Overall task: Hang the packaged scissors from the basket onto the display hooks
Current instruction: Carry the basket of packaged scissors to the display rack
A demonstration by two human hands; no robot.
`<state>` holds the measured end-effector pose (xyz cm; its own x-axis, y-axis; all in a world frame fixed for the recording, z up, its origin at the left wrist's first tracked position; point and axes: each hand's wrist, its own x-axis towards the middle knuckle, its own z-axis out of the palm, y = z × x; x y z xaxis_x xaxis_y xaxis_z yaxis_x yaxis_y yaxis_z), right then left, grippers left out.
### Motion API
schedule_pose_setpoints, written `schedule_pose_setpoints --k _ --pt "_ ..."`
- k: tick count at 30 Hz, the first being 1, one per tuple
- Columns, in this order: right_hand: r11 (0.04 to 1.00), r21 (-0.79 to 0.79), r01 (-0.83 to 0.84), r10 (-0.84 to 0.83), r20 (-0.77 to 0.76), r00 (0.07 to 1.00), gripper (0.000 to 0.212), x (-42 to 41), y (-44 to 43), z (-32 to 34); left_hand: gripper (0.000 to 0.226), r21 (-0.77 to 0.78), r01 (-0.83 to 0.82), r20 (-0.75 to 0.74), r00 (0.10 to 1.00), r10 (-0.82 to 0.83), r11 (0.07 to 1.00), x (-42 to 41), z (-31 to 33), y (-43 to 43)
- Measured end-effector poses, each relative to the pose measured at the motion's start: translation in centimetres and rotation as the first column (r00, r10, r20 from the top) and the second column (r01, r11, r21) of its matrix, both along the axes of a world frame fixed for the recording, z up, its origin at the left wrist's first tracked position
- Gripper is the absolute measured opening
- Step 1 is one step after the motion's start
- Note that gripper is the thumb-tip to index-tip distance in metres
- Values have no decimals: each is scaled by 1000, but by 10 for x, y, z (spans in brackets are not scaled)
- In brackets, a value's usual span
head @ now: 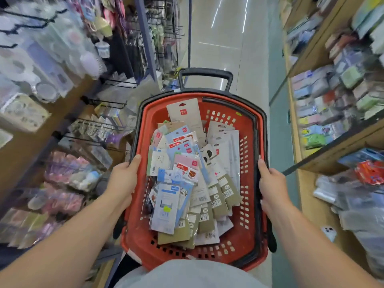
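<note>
The packaged scissors (187,179), flat card-backed packs in white, pale blue, pink and olive-grey, many with red brand tags and barcodes, lie in a loose overlapping heap inside the red perforated plastic basket (245,235), filling its middle from the near wall almost to the far one. One tall white pack (184,113) with a hang hole leans upright against the far wall, above the rest. The left hand (124,179) grips the basket's left rim, its thumb laid over the top edge and its fingers hidden beneath the outside. The right hand (270,183) grips the right rim in the same way, thumb along the black edge, fingers out of sight below. Black carry handles (257,129) lie folded down around the rim, and a black looped pull handle (205,72) stands up beyond the far end. The basket's near end sits just in front of the person's grey garment (187,275). To the left, black wire display hooks (108,102) jut from a brown board; some carry small packets, and blurred pastel goods hang around them. To the right, wooden shelves (332,96) hold blurred boxes and packets. A pale glossy floor (218,38) runs between the two sides.
</note>
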<state>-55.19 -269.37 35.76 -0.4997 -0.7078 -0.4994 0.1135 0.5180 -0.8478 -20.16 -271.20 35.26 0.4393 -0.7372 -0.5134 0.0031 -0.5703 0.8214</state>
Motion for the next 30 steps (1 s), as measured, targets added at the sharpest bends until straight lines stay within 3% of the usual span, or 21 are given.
schedule_pose_setpoints --k 13,18,25,30 --pt "993 88 76 -71 -50 996 53 15 -324 -8 48 18 58 -48 997 -57 998 3 -14 -359" --pt "988 138 70 -73 16 997 54 12 -415 -23 79 36 51 -22 998 -50 998 6 -28 -453" --pt "980 196 -40 12 142 990 49 -8 -513 -63 39 115 -33 5 999 32 993 -20 -44 -527" --pt "967 238 -89 49 168 985 52 -14 -547 -83 32 147 -85 -6 996 86 985 -23 -58 -554"
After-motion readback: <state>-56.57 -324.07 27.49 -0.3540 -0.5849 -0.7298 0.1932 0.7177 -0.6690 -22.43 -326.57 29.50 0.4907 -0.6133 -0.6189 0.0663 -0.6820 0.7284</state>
